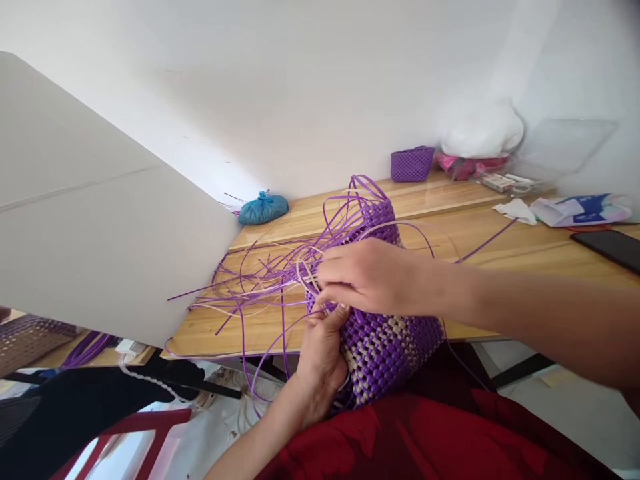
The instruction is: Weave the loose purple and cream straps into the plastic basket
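A purple and cream woven basket (383, 357) lies tilted between my lap and the table edge, its rim side towards the left. Long loose purple and cream strips (260, 277) fan out from that side over the tabletop. My left hand (323, 340) grips the basket's edge, thumb pressed on the weave. Just above it, my right hand (367, 277) is closed with its fingertips at the strips by the rim, pinching among them. Exactly which strip lies between the right fingers is hidden.
On the wooden table (450, 233) are a tied blue bag (263, 208), a small purple basket (412, 164), a white bundle (483, 130), a plastic packet (583, 209) and a black phone (610, 248). A grey partition (100, 200) stands at left.
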{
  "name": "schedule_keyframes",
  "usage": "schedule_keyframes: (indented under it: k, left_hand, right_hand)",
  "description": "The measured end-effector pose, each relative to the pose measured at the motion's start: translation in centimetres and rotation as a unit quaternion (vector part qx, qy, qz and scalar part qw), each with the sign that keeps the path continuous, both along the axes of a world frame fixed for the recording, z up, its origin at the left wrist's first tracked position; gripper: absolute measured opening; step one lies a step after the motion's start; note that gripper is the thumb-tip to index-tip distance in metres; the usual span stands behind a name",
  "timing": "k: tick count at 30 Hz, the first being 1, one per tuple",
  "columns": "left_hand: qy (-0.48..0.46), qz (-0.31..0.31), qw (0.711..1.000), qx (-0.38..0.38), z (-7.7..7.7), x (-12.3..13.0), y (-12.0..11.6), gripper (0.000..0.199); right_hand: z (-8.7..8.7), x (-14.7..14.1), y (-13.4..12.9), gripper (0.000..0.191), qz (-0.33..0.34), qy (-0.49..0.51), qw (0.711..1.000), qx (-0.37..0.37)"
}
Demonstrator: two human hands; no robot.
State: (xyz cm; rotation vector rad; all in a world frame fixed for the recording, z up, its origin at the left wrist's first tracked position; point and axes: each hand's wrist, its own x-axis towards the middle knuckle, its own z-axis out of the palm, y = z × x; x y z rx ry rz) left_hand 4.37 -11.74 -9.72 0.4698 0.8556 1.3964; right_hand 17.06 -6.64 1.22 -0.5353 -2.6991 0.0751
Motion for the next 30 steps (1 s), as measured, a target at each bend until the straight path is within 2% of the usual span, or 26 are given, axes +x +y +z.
schedule_keyframes:
  k: [2,4,7,9,11,15,20,23,26,30]
  left_hand:
    - [-0.003,0.001,1.000,-0.005,-0.2,-0.1,-0.1,0.028]
    - [-0.005,0.005,1.000,-0.001,-0.2,0.0,-0.2,0.027]
    - [-0.016,-0.001,1.000,0.013,0.0,0.3,-0.2,0.028]
    - [-0.019,-0.005,1.000,0.016,0.2,0.5,-0.2,0.028]
    - [-0.009,-0.004,1.000,0.009,0.3,0.6,-0.3,0.027]
    - [-0.004,-0.006,1.000,-0.001,0.4,0.8,-0.6,0.027]
    - [-0.013,-0.007,1.000,-0.010,0.5,0.8,-0.9,0.026]
    - [-0.017,0.000,1.000,-0.007,0.8,0.6,-0.9,0.025]
    - [-0.013,-0.011,1.000,0.004,1.0,0.4,-1.0,0.026]
    - [-0.003,-0.047,0.999,0.022,1.0,0.2,-0.9,0.024]
  right_hand:
    - [-1.7,2.2,-1.7,0.030,-0.046,0.050,0.997,0.034]
    - [-3.7,3.6,-3.1,0.024,-0.073,0.086,0.992,0.052]
    - [-6.3,3.8,-4.2,0.009,-0.094,0.138,0.982,0.085]
    - [-7.0,3.2,-4.3,0.007,-0.101,0.166,0.976,0.097]
    - [-7.1,2.9,-4.4,0.010,-0.107,0.185,0.974,0.073]
    - [-6.2,3.7,-5.2,0.021,-0.121,0.170,0.977,-0.033]
    - [-5.6,4.4,-6.4,0.007,-0.089,0.191,0.964,-0.165]
    - [-5.6,4.5,-6.7,0.011,-0.097,0.173,0.948,-0.251]
    - [-6.0,4.9,-6.9,0.021,-0.135,0.159,0.933,-0.295]
    - [-6.5,5.2,-7.1,0.024,-0.160,0.186,0.917,-0.316]
